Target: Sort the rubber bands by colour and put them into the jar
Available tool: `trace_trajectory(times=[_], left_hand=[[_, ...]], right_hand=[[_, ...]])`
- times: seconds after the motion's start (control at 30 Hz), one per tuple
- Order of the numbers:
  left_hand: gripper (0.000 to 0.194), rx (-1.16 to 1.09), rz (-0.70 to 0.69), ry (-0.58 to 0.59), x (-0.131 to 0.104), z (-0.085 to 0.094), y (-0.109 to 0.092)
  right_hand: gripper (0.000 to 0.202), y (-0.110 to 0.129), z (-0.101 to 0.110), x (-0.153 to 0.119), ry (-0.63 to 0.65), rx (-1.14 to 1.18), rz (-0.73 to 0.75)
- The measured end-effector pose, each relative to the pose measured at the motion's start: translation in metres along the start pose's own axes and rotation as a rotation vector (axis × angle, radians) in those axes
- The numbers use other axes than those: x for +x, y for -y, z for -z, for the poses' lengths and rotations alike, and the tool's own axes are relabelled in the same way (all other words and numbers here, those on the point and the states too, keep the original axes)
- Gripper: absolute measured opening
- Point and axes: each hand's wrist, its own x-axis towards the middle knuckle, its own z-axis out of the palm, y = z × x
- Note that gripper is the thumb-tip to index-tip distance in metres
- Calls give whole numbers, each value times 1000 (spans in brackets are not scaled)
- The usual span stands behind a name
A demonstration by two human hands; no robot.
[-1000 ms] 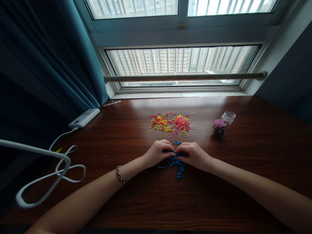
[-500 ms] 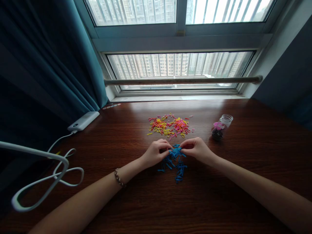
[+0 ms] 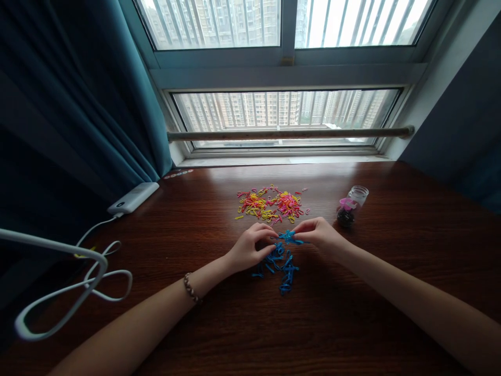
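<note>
A loose pile of small blue rubber bands [image 3: 287, 271] lies on the brown table in front of me. My right hand [image 3: 321, 232] pinches a clump of blue rubber bands [image 3: 289, 237] at the pile's far right side. On the left, my left hand [image 3: 250, 248] has thumb and index finger apart, their tips beside the blue bands, with nothing visibly held between them. Beyond both hands lies a spread of yellow, pink and red rubber bands [image 3: 287, 203].
A clear jar [image 3: 353, 206] with dark contents and a pink piece leans at the right. A white power bank [image 3: 133, 199] with a white cable [image 3: 127, 284] sits at the left by the blue curtain [image 3: 144, 120]. The window [image 3: 287, 109] with a rail is at the back.
My right hand has drawn a clump of blue bands slightly right, away from the rest. The left thumb and index finger have parted. The view has shifted a little.
</note>
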Motion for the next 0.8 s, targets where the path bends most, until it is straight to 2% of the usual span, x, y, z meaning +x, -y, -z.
trace_trajectory(times=[0.2,0.33,0.5,0.63,0.7,0.8], left_hand=[[26,39,-57,-110,9,3,-2],[24,25,-107,-139,43,-5,-1],[12,-211,-54,-7,94,-26,-8],[14,-373,-33,159,111,-34,-18],[14,-360,-39,159,116,-34,-22],[16,-252,-62,74,127,-36,-26]], right_hand=[[23,14,6,-6,-30,111,9],[22,32,20,-17,-72,195,40],[21,50,45,-37,-181,224,70],[21,56,64,-55,-257,232,73],[21,60,73,-62,-294,235,85],[21,72,91,-66,-336,237,137]])
